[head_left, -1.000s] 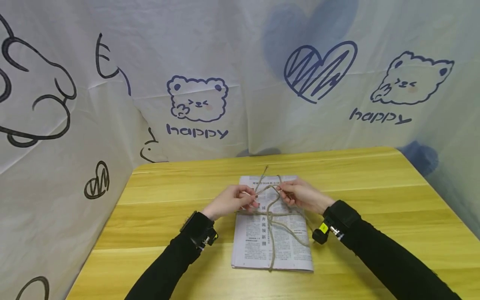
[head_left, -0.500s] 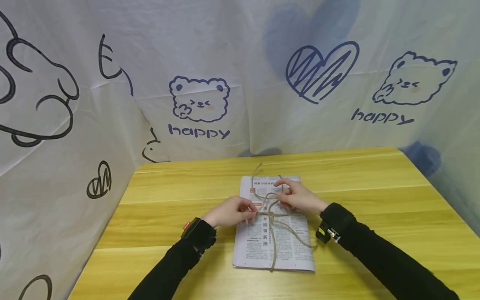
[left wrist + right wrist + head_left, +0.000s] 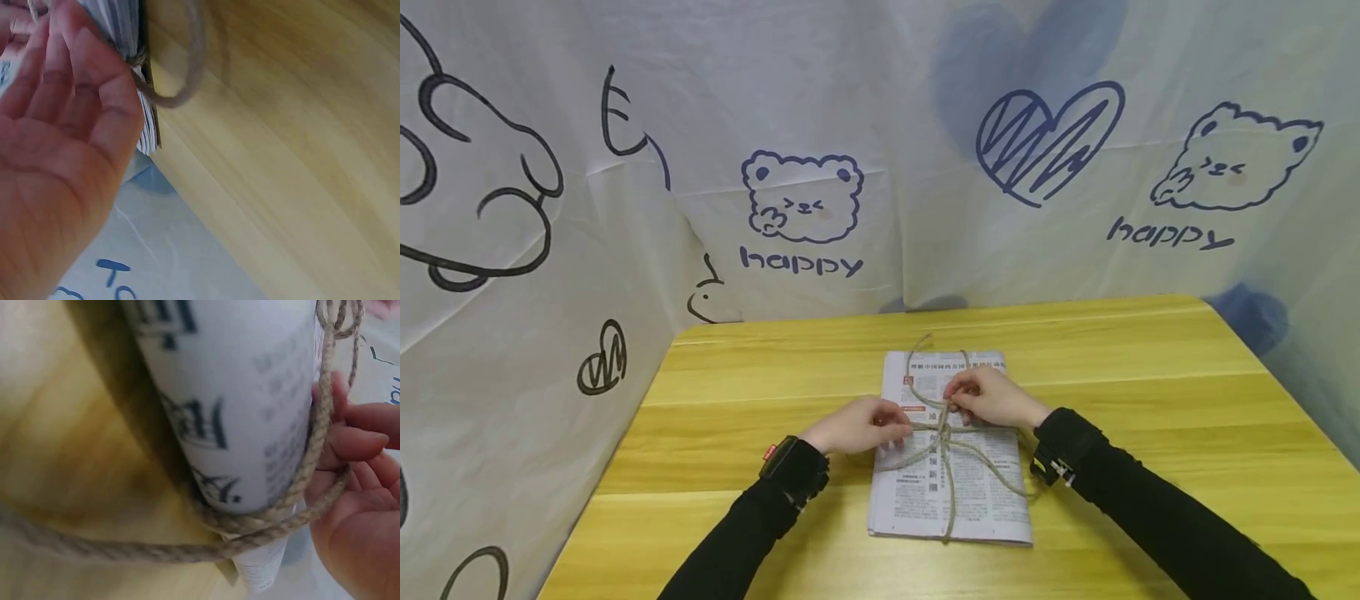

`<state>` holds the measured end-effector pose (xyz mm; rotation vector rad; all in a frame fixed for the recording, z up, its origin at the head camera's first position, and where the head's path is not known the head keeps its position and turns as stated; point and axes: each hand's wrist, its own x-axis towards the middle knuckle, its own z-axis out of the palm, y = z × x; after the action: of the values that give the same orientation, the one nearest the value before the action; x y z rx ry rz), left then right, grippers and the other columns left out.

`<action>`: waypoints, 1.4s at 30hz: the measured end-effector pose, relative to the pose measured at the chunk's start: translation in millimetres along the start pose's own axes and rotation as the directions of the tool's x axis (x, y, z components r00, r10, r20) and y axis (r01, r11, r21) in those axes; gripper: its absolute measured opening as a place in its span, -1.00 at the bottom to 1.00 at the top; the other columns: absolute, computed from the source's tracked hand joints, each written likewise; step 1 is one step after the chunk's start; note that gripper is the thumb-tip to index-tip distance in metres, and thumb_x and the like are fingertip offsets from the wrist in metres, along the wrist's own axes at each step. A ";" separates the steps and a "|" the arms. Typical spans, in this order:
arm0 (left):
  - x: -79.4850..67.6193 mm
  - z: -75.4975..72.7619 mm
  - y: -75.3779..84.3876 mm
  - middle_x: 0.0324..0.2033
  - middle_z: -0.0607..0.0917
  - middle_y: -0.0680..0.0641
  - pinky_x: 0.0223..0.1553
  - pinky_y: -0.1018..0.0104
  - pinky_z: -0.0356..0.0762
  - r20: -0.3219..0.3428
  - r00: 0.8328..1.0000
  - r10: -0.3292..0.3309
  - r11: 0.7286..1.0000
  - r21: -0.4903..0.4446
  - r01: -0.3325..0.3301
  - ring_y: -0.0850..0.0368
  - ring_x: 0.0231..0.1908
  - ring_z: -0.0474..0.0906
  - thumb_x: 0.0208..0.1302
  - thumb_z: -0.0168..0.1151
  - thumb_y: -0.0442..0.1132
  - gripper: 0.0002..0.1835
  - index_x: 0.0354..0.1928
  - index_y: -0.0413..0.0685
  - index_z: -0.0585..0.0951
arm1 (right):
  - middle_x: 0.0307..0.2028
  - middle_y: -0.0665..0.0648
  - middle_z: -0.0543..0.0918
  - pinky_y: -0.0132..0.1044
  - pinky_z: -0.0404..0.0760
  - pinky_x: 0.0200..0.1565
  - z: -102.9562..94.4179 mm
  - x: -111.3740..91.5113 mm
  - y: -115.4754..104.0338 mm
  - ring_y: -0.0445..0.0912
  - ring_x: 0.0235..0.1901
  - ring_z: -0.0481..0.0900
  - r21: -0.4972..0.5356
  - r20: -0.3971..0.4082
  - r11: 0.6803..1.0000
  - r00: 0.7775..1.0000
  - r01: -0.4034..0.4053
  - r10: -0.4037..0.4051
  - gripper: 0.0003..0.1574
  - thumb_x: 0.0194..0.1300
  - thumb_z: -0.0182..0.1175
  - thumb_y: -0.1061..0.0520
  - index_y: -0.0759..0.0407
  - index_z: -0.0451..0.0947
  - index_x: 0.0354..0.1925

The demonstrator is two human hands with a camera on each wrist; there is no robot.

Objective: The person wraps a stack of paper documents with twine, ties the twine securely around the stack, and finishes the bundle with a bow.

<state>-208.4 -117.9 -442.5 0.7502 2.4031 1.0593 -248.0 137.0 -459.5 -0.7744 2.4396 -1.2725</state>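
Observation:
A folded stack of newspapers (image 3: 917,508) lies on the table, bound crosswise with brown twine (image 3: 950,492) that meets in a knot (image 3: 943,434) near the middle. Just above this knot, my right hand (image 3: 996,396) pinches a strand of the twine between thumb and fingertips. My left hand (image 3: 861,423) hovers over the stack's left edge, its loosely bent fingers close to the crosswise strand. One loose end curves out below the left fingers, across the left edge. In the left wrist view, the left fingers (image 3: 56,81) lie side by side in front of the stack's edge.
The yellow wood-grain table (image 3: 760,375) extends around the stack. A pale cloth (image 3: 925,167) with bear and heart drawings hangs behind and at the sides. Other loose twine ends reach past the stack's top and right edges.
My left hand has let go of its strand, which now curves down over the stack's left side. My right hand has come down and left, closer to the knot, and pinches twine there.

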 end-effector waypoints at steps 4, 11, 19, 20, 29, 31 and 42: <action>4.8 -3.0 -0.8 -0.33 0.68 -0.17 -0.31 0.20 0.52 -0.101 0.994 -0.037 0.998 -0.062 0.030 -0.07 -0.34 0.58 0.43 0.02 -0.14 -0.70 -0.13 -0.23 0.62 | -0.43 0.22 0.66 -0.35 0.47 -0.55 0.2 -3.7 1.1 0.00 -0.53 0.60 0.034 -0.060 0.999 0.998 0.022 -0.020 -0.81 0.35 0.06 0.31 0.34 0.58 -0.15; 24.1 -1.2 8.9 -0.14 0.66 -0.30 -0.19 0.25 0.59 -0.129 0.958 -0.256 0.875 -0.452 0.173 -0.07 -0.17 0.62 0.45 -0.01 -0.15 -0.54 0.22 -0.37 0.36 | -0.36 0.28 0.67 -0.33 0.47 -0.51 -0.5 -8.2 -4.5 0.12 -0.44 0.62 0.146 -0.165 0.988 0.986 0.053 -0.028 -0.71 0.37 0.11 0.16 0.35 0.58 -0.07; 48.7 7.0 19.6 0.07 0.54 -0.31 -0.18 0.27 0.56 -0.130 0.913 -0.387 0.588 -0.798 0.136 0.16 -0.32 0.59 0.40 0.07 -0.15 -0.18 0.45 -0.23 -0.20 | -0.35 0.33 0.68 0.00 0.59 -0.37 4.0 -9.1 -11.8 0.22 -0.47 0.61 0.236 -0.278 0.971 0.960 0.043 0.025 -0.75 0.20 0.31 0.08 0.25 0.65 -0.24; 50.5 7.8 19.8 0.08 0.54 -0.31 -0.18 0.24 0.55 -0.146 0.909 -0.392 0.562 -0.820 0.111 0.19 -0.37 0.56 0.39 0.08 -0.17 -0.17 0.45 -0.21 -0.21 | -0.36 0.34 0.68 0.00 0.59 -0.39 5.0 -8.7 -11.0 0.23 -0.47 0.61 0.241 -0.280 0.970 0.960 0.045 0.025 -0.77 0.18 0.32 0.09 0.24 0.65 -0.26; 46.7 2.8 12.3 -0.01 0.59 -0.31 -0.18 0.31 0.50 -0.332 0.890 -0.313 0.644 -0.763 -0.058 0.10 -0.26 0.57 0.43 0.02 -0.28 -0.55 0.29 -0.33 0.32 | -0.28 0.43 0.66 -0.20 0.52 -0.33 4.9 -9.2 -7.5 0.25 -0.35 0.61 0.361 -0.234 0.932 0.964 -0.033 0.125 -0.50 0.21 0.30 0.09 0.38 0.45 0.01; 41.1 -0.3 11.2 -0.06 0.63 -0.30 -0.07 0.14 0.52 -0.388 0.887 -0.251 0.743 -0.665 -0.081 -0.05 -0.18 0.59 0.44 0.00 -0.26 -0.62 0.20 -0.32 0.44 | -0.25 0.41 0.66 -0.22 0.54 -0.28 2.5 -9.5 -7.1 0.17 -0.35 0.61 0.396 -0.211 0.916 0.965 -0.063 0.158 -0.47 0.23 0.28 0.08 0.37 0.44 0.07; -0.1 -28.7 27.0 -0.21 0.60 -0.34 -0.10 0.07 0.44 -0.457 0.887 0.060 0.936 -0.282 -0.209 0.00 -0.25 0.45 0.47 -0.05 -0.24 -0.71 0.02 -0.22 0.59 | -0.25 0.22 0.68 -0.40 0.41 -0.45 -11.2 -11.2 -12.8 -0.17 -0.44 0.60 0.566 -0.156 0.818 0.961 -0.101 0.227 -0.51 0.35 0.14 0.18 0.43 0.37 0.15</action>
<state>-215.9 -118.4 -403.8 0.6166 2.4542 1.8029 -240.0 145.0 -442.5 -0.2635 2.0360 -1.9419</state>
